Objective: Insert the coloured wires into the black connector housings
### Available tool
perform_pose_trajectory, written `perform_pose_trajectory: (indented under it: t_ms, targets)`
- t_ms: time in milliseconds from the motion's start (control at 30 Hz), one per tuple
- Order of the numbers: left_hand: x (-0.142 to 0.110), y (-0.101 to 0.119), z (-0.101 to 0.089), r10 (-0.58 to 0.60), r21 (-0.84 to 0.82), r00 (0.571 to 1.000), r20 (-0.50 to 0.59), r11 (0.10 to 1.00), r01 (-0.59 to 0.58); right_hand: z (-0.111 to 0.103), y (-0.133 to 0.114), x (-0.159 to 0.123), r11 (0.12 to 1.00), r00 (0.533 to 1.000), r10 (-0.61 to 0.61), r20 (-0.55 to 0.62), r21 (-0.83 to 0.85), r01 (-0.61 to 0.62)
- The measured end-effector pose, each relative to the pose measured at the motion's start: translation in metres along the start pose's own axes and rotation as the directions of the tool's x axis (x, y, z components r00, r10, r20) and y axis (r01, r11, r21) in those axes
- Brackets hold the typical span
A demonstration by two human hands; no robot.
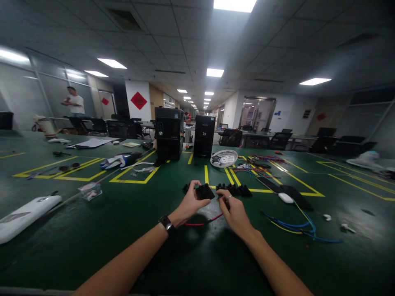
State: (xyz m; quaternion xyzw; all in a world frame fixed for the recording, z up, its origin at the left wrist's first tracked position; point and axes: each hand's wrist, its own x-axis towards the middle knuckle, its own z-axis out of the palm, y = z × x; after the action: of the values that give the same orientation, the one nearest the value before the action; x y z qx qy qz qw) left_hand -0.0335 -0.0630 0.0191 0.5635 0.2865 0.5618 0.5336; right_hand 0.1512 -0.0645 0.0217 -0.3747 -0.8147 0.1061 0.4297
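My left hand [191,203], with a dark watch on the wrist, grips a small black block-shaped part [204,192] between thumb and fingers above the table. Just right of it is my right hand [233,211], a ring on one finger, its thumb and fingers pinched together beside the block. What the pinch holds is too small and dark to make out. A red wire [195,224] with a dark section runs below both hands. Several similar black parts [233,189] sit in a row behind my right hand.
Two black computer cases [203,135] stand at the back of the green table [154,255]. A white basket [224,158], tangled wires [259,164], a phone [269,184], blue and yellow wires [293,225] and a clear box [90,191] lie around. A person [75,102] stands far left.
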Motion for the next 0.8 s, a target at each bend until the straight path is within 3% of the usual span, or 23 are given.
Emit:
perform_pose_trajectory:
  t_ms: [133, 267, 400, 500, 800]
  targets:
    - [0.0, -0.005, -0.003, 0.069, 0.116, 0.996, -0.055, 0.991, -0.062, -0.001, -0.003, 0.001, 0.997, 0.999, -0.036, 0.02, 0.065, 0.034]
    - [-0.001, -0.008, -0.005, 0.148, 0.204, 0.986, -0.08, 0.971, -0.129, 0.004, -0.005, 0.001, 0.991, 0.995, 0.064, 0.083, 0.109, -0.072]
    - [-0.003, -0.006, -0.003, 0.15, 0.18, 0.989, -0.018, 0.973, -0.144, 0.01, -0.005, 0.001, 0.938, 0.96, 0.216, 0.179, 0.234, -0.255]
    - [-0.004, -0.004, -0.001, 0.159, 0.158, 0.987, 0.036, 0.974, -0.163, 0.01, -0.005, 0.001, 0.895, 0.937, 0.262, 0.232, 0.305, -0.326]
    - [-0.008, -0.004, 0.002, 0.1, 0.098, 0.974, 0.203, 0.988, -0.122, 0.012, -0.007, -0.001, 0.892, 0.938, 0.223, 0.265, 0.333, -0.306]
